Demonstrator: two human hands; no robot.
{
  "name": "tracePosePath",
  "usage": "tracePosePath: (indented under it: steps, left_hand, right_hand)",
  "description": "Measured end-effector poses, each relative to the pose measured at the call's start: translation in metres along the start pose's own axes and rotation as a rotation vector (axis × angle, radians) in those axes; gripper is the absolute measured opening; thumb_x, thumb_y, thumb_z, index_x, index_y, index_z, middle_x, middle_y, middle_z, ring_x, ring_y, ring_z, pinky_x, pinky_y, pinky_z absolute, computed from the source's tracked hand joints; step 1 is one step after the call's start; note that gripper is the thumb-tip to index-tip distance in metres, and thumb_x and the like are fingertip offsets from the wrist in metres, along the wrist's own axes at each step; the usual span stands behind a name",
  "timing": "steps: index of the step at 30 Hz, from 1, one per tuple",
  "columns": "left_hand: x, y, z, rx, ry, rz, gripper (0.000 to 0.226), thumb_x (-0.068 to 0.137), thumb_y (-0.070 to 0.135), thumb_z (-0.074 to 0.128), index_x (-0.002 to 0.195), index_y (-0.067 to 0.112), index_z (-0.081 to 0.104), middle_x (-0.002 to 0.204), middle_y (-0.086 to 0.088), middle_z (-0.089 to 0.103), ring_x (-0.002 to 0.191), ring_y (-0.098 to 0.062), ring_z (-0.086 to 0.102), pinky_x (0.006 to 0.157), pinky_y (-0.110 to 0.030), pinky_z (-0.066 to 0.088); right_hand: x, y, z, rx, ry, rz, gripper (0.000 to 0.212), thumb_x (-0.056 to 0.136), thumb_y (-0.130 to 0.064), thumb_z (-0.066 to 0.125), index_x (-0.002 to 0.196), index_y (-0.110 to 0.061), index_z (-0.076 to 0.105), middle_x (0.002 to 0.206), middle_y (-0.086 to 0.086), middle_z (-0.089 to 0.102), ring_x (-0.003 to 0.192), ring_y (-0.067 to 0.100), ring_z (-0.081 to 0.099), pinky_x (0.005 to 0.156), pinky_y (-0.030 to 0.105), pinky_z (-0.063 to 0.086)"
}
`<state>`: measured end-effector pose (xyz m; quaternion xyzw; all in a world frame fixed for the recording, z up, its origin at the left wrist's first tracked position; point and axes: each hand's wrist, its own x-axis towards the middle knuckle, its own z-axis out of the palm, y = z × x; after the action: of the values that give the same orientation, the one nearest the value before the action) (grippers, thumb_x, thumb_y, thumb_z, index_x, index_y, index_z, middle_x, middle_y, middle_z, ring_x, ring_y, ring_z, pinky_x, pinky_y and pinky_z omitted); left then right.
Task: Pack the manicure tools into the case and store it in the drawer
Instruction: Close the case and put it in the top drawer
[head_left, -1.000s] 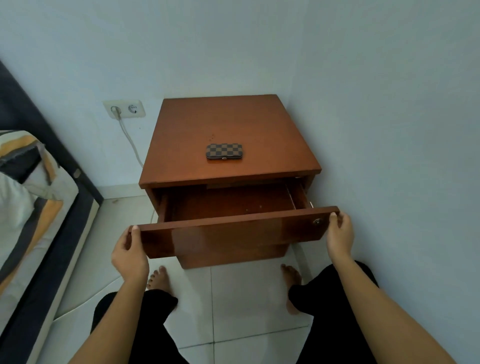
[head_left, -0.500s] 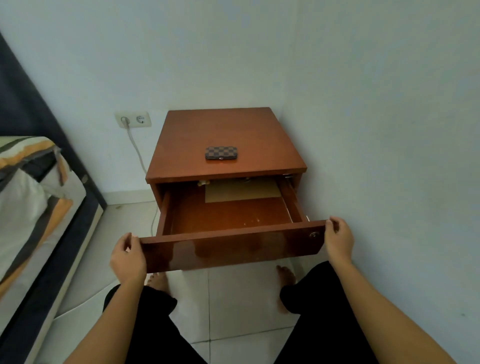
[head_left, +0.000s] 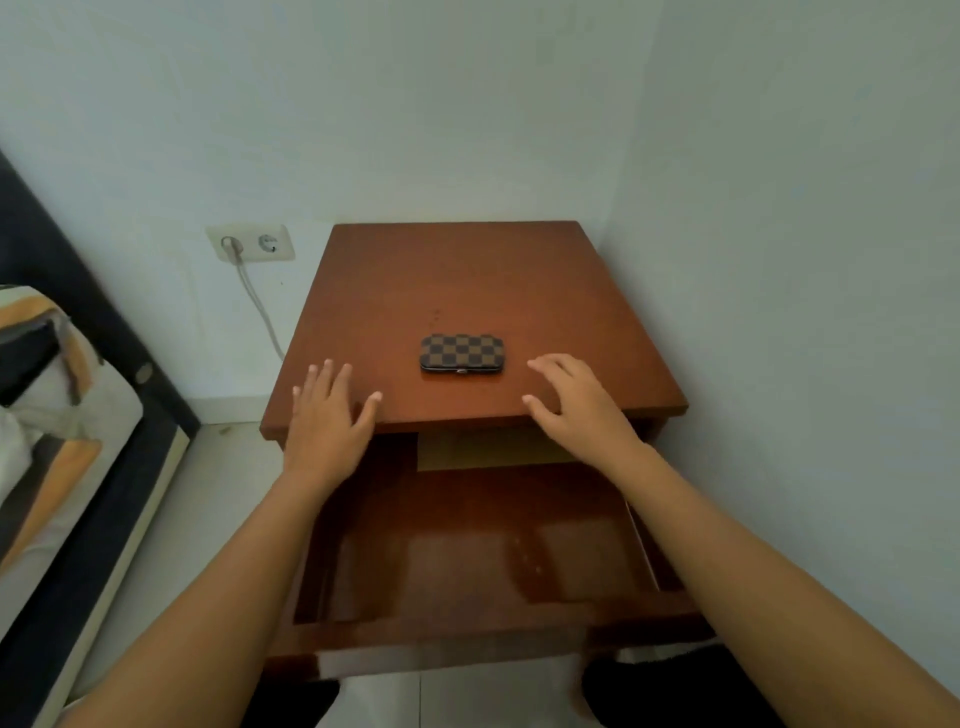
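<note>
Closed brown checkered case (head_left: 461, 353) at centre of reddish wooden nightstand top (head_left: 597, 322). Left hand (head_left: 330, 421), right hand (head_left: 576, 402) spread, empty, flanking it (probably reaching). Glossy drawer (head_left: 467, 561) open below, ready.

We count one checkered case (head_left: 461, 353) lying shut on the nightstand (head_left: 467, 280) top, near its front edge. We count one nightstand and one drawer (head_left: 467, 561), pulled open, with one sheet of cardboard (head_left: 483, 449) at its back edge. We count two hands: one left hand (head_left: 327, 421) and one right hand (head_left: 576, 405), both spread open. One wall outlet (head_left: 250, 242) has two sockets and one cord (head_left: 257, 301).
</note>
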<state>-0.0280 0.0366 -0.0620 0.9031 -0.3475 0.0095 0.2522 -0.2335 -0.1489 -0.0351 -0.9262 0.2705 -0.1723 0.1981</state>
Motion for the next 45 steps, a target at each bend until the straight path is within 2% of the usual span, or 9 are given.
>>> tracePosePath:
  steps: [5,11,17,24,26,31,34,40,45]
  left_hand:
    - [0.047,-0.006,0.018,0.210,-0.146,0.028,0.073,0.092,0.061,0.022,0.150,0.020,0.004,0.159,-0.006,-0.005,0.144,-0.023,-0.012,0.114,-0.041,-0.010]
    - [0.057,-0.015,0.030,0.312,-0.215,0.029,0.072,0.090,0.064,0.014,0.150,0.026,0.002,0.159,-0.004,-0.004,0.145,-0.022,-0.008,0.116,-0.044,-0.006]
    - [0.053,-0.014,0.028,0.301,-0.192,0.034,0.071,0.090,0.063,0.015,0.150,0.025,0.005,0.159,-0.005,-0.002,0.146,-0.023,-0.006,0.116,-0.043,-0.005]
    - [0.037,-0.012,0.027,0.260,-0.158,0.019,0.067,0.093,0.058,0.016,0.149,0.022,0.011,0.159,-0.005,0.004,0.146,-0.022,-0.001,0.116,-0.042,-0.002]
    - [0.032,-0.011,0.026,0.255,-0.146,0.022,0.067,0.093,0.058,0.016,0.149,0.021,0.011,0.159,-0.005,0.004,0.146,-0.022,-0.001,0.116,-0.041,-0.003]
    - [0.022,-0.010,0.025,0.237,-0.139,0.024,0.067,0.094,0.057,0.018,0.149,0.020,0.012,0.159,-0.005,0.006,0.146,-0.023,0.000,0.115,-0.041,-0.003]
    - [0.016,-0.010,0.025,0.211,-0.127,0.021,0.066,0.094,0.056,0.019,0.149,0.020,0.014,0.159,-0.005,0.006,0.146,-0.022,0.000,0.115,-0.040,-0.003]
    - [-0.007,-0.006,0.021,0.052,-0.089,0.026,0.057,0.097,0.046,0.030,0.146,0.018,0.027,0.158,-0.005,0.015,0.146,-0.022,0.003,0.116,-0.038,-0.003]
    - [-0.062,0.004,0.014,-0.220,-0.089,0.049,0.047,0.098,0.038,0.036,0.139,0.016,0.042,0.155,-0.002,0.024,0.145,-0.016,0.006,0.115,-0.037,-0.002]
  right_hand:
    - [0.079,-0.024,0.031,-0.093,-0.163,-0.095,0.069,0.087,-0.047,0.053,0.144,-0.020,0.027,0.150,0.001,0.029,0.138,0.017,0.026,0.109,0.041,0.036]
    - [0.117,-0.024,0.063,-0.175,-0.260,-0.155,0.072,0.086,-0.055,0.050,0.145,-0.022,0.024,0.152,0.001,0.031,0.138,0.021,0.030,0.113,0.040,0.028]
    - [0.076,-0.028,0.062,-0.093,-0.147,-0.174,0.070,0.084,-0.056,0.053,0.143,-0.024,0.032,0.142,-0.002,0.044,0.127,0.019,0.041,0.107,0.038,0.029]
    - [-0.016,-0.034,0.057,-0.127,-0.200,-0.339,0.075,0.082,-0.056,0.052,0.144,-0.021,0.028,0.138,0.003,0.043,0.130,0.019,0.035,0.108,0.032,0.023]
    - [-0.032,-0.032,0.066,-0.129,-0.259,-0.303,0.075,0.082,-0.055,0.055,0.143,-0.020,0.030,0.138,0.003,0.042,0.129,0.020,0.035,0.107,0.033,0.023]
    - [-0.030,-0.019,0.098,-0.175,-0.689,-0.061,0.077,0.078,-0.048,0.065,0.141,-0.021,0.029,0.141,0.004,0.038,0.129,0.024,0.034,0.107,0.040,0.030]
    - [-0.032,-0.012,0.114,-0.206,-0.795,-0.011,0.077,0.075,-0.038,0.072,0.137,-0.019,0.032,0.139,0.007,0.038,0.127,0.027,0.037,0.104,0.042,0.036]
    - [-0.037,-0.014,0.112,-0.117,-0.763,0.081,0.076,0.077,-0.030,0.072,0.139,-0.018,0.031,0.142,0.009,0.036,0.129,0.029,0.036,0.104,0.043,0.040]
    - [-0.069,-0.032,0.087,0.110,-0.621,0.150,0.060,0.089,-0.036,0.056,0.141,-0.018,0.032,0.144,0.008,0.037,0.130,0.025,0.040,0.106,0.038,0.038]
